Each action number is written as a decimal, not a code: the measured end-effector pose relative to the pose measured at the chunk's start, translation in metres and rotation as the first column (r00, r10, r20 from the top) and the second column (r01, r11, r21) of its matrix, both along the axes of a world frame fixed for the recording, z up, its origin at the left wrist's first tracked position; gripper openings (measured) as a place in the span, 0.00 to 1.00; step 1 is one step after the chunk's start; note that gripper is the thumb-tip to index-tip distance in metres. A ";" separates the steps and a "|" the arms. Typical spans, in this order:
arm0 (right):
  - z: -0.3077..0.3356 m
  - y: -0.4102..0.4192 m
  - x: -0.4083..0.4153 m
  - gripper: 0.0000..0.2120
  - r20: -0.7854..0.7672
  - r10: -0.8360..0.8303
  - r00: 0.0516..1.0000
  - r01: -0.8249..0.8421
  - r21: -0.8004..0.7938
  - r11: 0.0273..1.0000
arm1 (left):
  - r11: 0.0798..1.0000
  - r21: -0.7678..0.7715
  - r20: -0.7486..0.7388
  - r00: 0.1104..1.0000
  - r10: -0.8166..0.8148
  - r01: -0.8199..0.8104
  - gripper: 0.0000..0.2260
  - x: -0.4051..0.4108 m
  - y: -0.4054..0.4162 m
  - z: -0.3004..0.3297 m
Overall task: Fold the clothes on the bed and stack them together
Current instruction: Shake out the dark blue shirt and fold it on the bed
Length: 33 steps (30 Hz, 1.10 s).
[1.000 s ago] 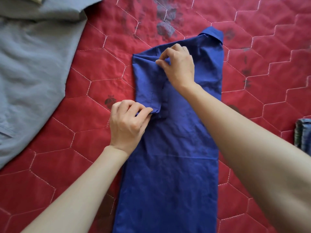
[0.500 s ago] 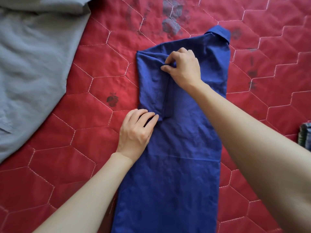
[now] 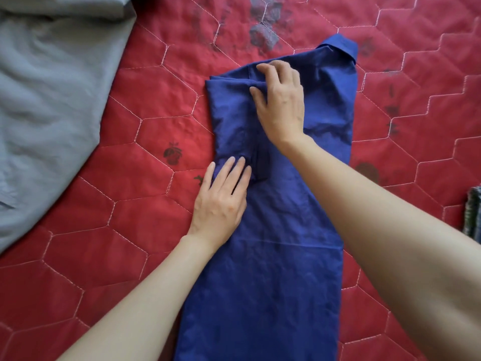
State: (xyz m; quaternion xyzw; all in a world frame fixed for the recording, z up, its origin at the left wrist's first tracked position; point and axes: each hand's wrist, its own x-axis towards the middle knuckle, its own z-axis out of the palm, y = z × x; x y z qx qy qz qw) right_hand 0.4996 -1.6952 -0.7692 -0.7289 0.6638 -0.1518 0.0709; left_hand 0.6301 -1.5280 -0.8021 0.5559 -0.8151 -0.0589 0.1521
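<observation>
A red quilted bedspread with hexagon stitching and faded dark prints (image 3: 145,230) fills the frame. A rumpled grey cloth garment (image 3: 52,100) lies spread from nine to eleven o'clock, not yet folded. At centre, running from twelve down to six o'clock, a royal-blue collared shirt (image 3: 273,282) lies folded into a long narrow strip, collar at one o'clock. A sliver of striped fabric (image 3: 473,212) shows at the three o'clock edge. The right hand (image 3: 282,105), fingers bent but flat on the cloth, presses the tucked sleeve near the shoulder; the left hand (image 3: 221,201), fingers straight, flattens the sleeve's lower end at the strip's nine o'clock edge. The step in hand appears to be smoothing the folded-in sleeve. The next move likely calls for folding the strip crosswise, hem toward collar.
</observation>
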 end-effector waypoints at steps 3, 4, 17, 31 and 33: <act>-0.002 0.013 0.018 0.22 0.003 0.254 0.967 -0.254 -0.040 0.966 | 0.993 0.119 0.055 0.998 -0.002 -0.005 0.23 0.000 0.008 -0.002; -0.005 0.017 0.025 0.23 -0.050 0.376 0.925 -0.375 0.017 0.927 | 0.990 0.144 0.067 0.998 -0.005 -0.004 0.25 0.000 0.009 -0.002; -0.011 -0.008 0.020 0.25 -0.283 0.352 0.892 -0.311 0.182 0.933 | 0.986 0.170 0.140 0.990 -0.025 0.001 0.28 0.001 0.012 -0.008; -0.021 0.335 -0.050 0.24 -0.201 0.158 0.967 -0.106 0.246 0.963 | 0.957 0.182 0.232 0.936 -0.264 0.224 0.26 0.054 0.159 0.000; -0.020 0.375 -0.046 0.24 -0.191 0.156 0.969 -0.105 0.253 0.962 | 0.954 0.205 0.247 0.931 -0.268 0.220 0.26 0.066 0.190 0.003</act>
